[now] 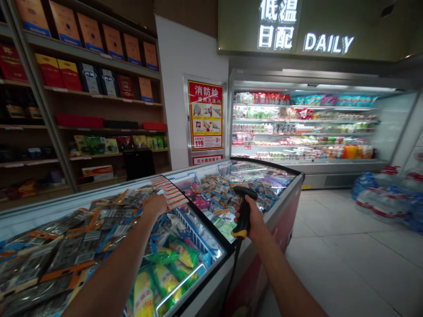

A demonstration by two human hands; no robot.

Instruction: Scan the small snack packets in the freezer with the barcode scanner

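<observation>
My right hand [255,218] is wrapped around the handle of a black and yellow barcode scanner [243,215]. The scanner's head points left over the chest freezer [277,211], and its cable hangs down along the freezer's side. My left hand [155,205] reaches out over the freezer with its fingers closed at the edge of a white sheet of labels with orange stripes [172,193]. Under my left arm lie many flat dark packets with orange and blue edges [92,229]. Yellow and green bags [165,277] fill a wire basket inside the freezer.
Shelves of boxed goods [99,88] stand on the left. Beyond the freezer are a red fire hydrant poster [205,116] and a lit refrigerated display [304,127]. Packs of bottled water [380,196] sit on the tiled floor [343,246] at right.
</observation>
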